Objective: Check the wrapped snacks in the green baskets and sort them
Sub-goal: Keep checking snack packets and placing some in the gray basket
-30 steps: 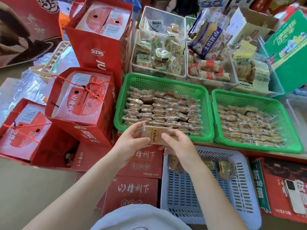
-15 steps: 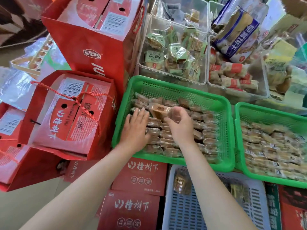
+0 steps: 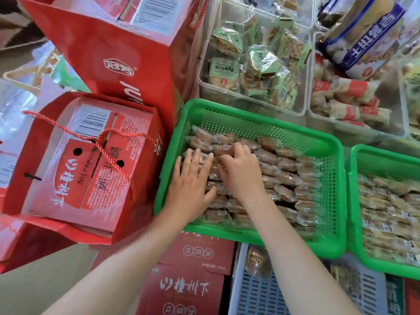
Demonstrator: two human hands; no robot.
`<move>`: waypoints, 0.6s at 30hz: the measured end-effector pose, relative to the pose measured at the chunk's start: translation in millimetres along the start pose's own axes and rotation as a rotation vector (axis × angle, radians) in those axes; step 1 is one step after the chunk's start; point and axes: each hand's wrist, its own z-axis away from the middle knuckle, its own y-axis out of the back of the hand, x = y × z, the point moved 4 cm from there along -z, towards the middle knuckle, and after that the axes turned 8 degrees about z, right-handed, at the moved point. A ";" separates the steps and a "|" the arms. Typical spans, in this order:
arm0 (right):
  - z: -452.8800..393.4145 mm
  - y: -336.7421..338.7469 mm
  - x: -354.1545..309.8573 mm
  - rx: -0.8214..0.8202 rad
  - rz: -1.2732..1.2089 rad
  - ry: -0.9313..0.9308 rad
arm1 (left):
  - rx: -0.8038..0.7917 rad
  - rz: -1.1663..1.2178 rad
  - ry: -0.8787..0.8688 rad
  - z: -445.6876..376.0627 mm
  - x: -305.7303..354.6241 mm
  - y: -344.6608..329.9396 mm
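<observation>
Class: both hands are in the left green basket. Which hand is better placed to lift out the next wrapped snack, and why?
Probably the right hand: its fingers already curl over a wrapped snack in the left green basket. The left hand lies flat on the rows, fingers straight.

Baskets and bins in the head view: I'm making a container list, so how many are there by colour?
Green baskets: 2
Pale blue slotted basket: 1
Clear plastic bins holding wrapped snacks: 2 that show plainly
Total: 5
Further clear bins at the top edge are cut off, so they are not counted.
</observation>
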 end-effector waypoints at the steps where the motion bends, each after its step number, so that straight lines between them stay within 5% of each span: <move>1: -3.0 0.1 1.8 0.009 -0.039 -0.012 | 0.020 -0.017 -0.024 -0.7 0.1 -1.0; 5: -18.5 2.3 11.7 0.054 -0.182 -0.139 | -0.032 -0.023 -0.073 -9.2 0.6 -3.9; 8: -24.5 -8.7 18.1 -0.078 -0.194 -0.196 | -0.134 -0.040 -0.031 -12.5 0.3 -4.8; 18: -16.5 -4.4 19.1 -0.098 -0.197 -0.133 | -0.202 -0.105 0.018 -11.9 1.0 -3.2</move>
